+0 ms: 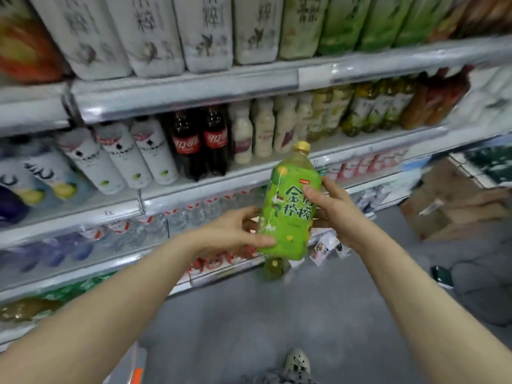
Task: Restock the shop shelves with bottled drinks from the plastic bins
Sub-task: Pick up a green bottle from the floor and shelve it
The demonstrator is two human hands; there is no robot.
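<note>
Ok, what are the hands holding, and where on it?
A green bottle, in both hands: the left hand grips its lower body, the right hand its middle. The yellow cap is untouched.

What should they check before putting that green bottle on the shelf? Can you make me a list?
1. Grip: left hand and right hand both hold the green bottle: ok.
2. Yellow cap on: ok.
3. Bottle cap-up, only slightly tilted: ok.
4. Matching row: green-labelled bottles on the top shelf look similar, but they are blurred: cannot tell.
5. Free gap there: cannot tell.
</note>
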